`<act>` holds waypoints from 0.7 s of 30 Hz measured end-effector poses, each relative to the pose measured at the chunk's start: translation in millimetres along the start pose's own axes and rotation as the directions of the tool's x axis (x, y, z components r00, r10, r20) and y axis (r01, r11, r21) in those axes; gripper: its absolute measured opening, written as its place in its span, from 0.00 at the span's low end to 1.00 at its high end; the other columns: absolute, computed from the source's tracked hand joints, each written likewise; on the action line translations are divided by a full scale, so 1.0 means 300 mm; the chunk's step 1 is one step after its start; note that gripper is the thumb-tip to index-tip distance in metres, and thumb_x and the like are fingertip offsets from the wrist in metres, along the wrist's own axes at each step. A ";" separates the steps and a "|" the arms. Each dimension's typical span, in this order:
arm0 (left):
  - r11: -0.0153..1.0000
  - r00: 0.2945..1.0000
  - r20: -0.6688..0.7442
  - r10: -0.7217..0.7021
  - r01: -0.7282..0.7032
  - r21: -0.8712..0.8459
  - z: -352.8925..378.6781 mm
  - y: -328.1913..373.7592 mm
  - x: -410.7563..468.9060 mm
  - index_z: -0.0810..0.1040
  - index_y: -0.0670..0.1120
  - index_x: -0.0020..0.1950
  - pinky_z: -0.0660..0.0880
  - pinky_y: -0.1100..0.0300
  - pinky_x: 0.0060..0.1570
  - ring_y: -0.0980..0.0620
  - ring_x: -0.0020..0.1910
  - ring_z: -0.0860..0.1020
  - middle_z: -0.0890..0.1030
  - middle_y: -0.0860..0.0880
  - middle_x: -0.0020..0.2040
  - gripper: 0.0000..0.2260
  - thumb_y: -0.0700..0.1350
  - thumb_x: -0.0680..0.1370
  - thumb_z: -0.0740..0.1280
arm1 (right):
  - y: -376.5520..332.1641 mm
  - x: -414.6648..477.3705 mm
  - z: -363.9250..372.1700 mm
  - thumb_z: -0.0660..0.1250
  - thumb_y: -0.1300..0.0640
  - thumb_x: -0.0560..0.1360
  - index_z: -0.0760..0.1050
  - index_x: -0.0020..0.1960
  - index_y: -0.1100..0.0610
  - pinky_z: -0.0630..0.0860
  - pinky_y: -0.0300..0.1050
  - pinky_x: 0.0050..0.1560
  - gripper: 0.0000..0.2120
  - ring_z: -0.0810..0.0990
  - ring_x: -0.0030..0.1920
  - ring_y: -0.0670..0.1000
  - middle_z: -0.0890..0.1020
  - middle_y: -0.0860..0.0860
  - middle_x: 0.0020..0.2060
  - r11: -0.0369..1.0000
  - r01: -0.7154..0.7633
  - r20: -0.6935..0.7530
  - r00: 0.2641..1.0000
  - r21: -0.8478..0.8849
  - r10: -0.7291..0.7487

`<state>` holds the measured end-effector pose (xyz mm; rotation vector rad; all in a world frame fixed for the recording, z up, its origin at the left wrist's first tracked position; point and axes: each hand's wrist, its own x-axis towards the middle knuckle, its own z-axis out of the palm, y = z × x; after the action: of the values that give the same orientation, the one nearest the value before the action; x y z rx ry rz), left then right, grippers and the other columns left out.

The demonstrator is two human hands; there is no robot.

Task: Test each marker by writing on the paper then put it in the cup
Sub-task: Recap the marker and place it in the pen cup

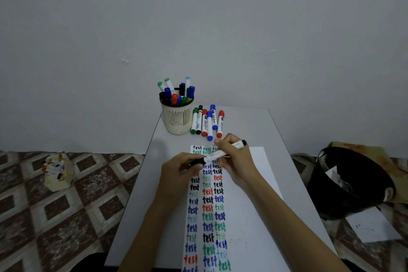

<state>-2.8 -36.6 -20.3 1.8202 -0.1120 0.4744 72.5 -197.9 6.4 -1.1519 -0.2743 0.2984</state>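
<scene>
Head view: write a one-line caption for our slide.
Left hand and right hand hold a black marker over the paper; loose markers and cup beyond.

The paper runs off the bottom edge, lowest words cut.

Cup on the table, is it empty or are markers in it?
Not empty. The cup holds many markers, their coloured ends sticking up above its rim.

Two slim bare forearms, bare left hand, bare right hand, long slender fingers
</scene>
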 end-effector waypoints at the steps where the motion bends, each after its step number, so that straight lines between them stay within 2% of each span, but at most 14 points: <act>1: 1.000 1.000 -0.006 -0.003 0.003 -0.003 -0.002 0.000 0.001 0.81 0.48 0.52 0.79 0.62 0.46 0.54 0.47 0.81 0.83 0.52 0.48 0.10 0.40 0.72 0.71 | 0.004 -0.003 0.001 0.69 0.64 0.74 0.71 0.38 0.63 0.73 0.39 0.25 0.09 0.75 0.26 0.51 0.78 0.57 0.29 0.999 -0.014 0.034 0.999 -0.037 0.015; 4: 0.997 0.997 -0.057 -0.050 0.046 -0.070 -0.007 0.004 0.003 0.81 0.47 0.51 0.79 0.63 0.42 0.53 0.44 0.82 0.82 0.50 0.47 0.09 0.37 0.73 0.70 | 0.007 -0.014 -0.015 0.69 0.66 0.74 0.74 0.47 0.67 0.82 0.45 0.37 0.05 0.82 0.36 0.58 0.82 0.65 0.42 0.996 -0.084 0.168 0.982 -0.025 0.087; 6: 0.988 0.992 -0.080 -0.101 0.090 -0.126 -0.011 0.002 0.005 0.81 0.44 0.51 0.79 0.62 0.41 0.52 0.44 0.82 0.83 0.48 0.47 0.09 0.37 0.72 0.70 | -0.001 -0.016 -0.033 0.67 0.69 0.73 0.75 0.50 0.69 0.83 0.48 0.43 0.06 0.84 0.44 0.63 0.81 0.69 0.48 0.988 -0.152 0.203 0.968 0.021 0.144; 7: 0.984 0.989 -0.088 -0.118 0.105 -0.141 -0.012 0.002 0.006 0.81 0.44 0.50 0.79 0.61 0.41 0.51 0.44 0.82 0.83 0.48 0.47 0.08 0.37 0.72 0.71 | -0.006 -0.014 -0.042 0.67 0.71 0.73 0.75 0.50 0.69 0.83 0.48 0.43 0.06 0.84 0.44 0.64 0.81 0.69 0.49 0.987 -0.160 0.197 0.968 0.006 0.156; 9: 0.982 0.985 -0.109 -0.131 0.113 -0.154 -0.014 -0.001 0.007 0.81 0.43 0.49 0.80 0.60 0.42 0.50 0.44 0.83 0.84 0.47 0.46 0.08 0.37 0.71 0.71 | -0.012 -0.007 -0.057 0.69 0.71 0.72 0.78 0.48 0.69 0.83 0.46 0.41 0.05 0.84 0.40 0.62 0.82 0.67 0.46 0.984 -0.135 0.168 0.974 -0.112 0.153; 11: 0.980 0.982 -0.130 -0.134 0.112 -0.166 -0.015 -0.003 0.008 0.82 0.42 0.47 0.80 0.59 0.42 0.49 0.42 0.83 0.84 0.46 0.43 0.07 0.37 0.71 0.72 | -0.007 -0.003 -0.067 0.73 0.68 0.70 0.80 0.47 0.68 0.82 0.44 0.35 0.07 0.83 0.36 0.59 0.83 0.66 0.42 0.953 -0.088 0.171 0.975 -0.291 0.142; 14: 0.991 0.987 -0.129 -0.098 0.086 -0.098 -0.013 -0.002 0.007 0.82 0.41 0.45 0.80 0.60 0.42 0.50 0.41 0.83 0.84 0.47 0.41 0.06 0.37 0.70 0.73 | 0.014 -0.002 -0.070 0.74 0.61 0.71 0.82 0.48 0.64 0.72 0.39 0.25 0.09 0.76 0.27 0.52 0.82 0.60 0.33 0.874 -0.028 0.210 0.967 -0.486 0.147; 17: 0.999 0.991 -0.129 -0.028 0.025 -0.021 -0.011 0.002 0.006 0.82 0.42 0.45 0.79 0.64 0.42 0.53 0.40 0.83 0.84 0.48 0.41 0.06 0.35 0.69 0.73 | 0.020 0.004 -0.066 0.73 0.61 0.72 0.82 0.48 0.64 0.64 0.38 0.24 0.07 0.68 0.24 0.50 0.80 0.59 0.32 0.869 -0.017 0.231 0.961 -0.495 0.151; 21: 0.999 0.991 -0.124 0.042 -0.038 0.033 -0.015 0.000 -0.001 0.82 0.42 0.45 0.79 0.62 0.41 0.53 0.40 0.82 0.83 0.49 0.41 0.06 0.35 0.70 0.72 | 0.005 0.007 -0.062 0.71 0.62 0.73 0.81 0.46 0.65 0.63 0.36 0.23 0.05 0.67 0.23 0.48 0.83 0.56 0.34 0.885 -0.054 0.262 0.945 -0.463 0.195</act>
<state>-4.3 -32.4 -19.3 1.8158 -0.0558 0.6202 81.2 -212.4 -2.0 -1.5905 -0.5621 0.5494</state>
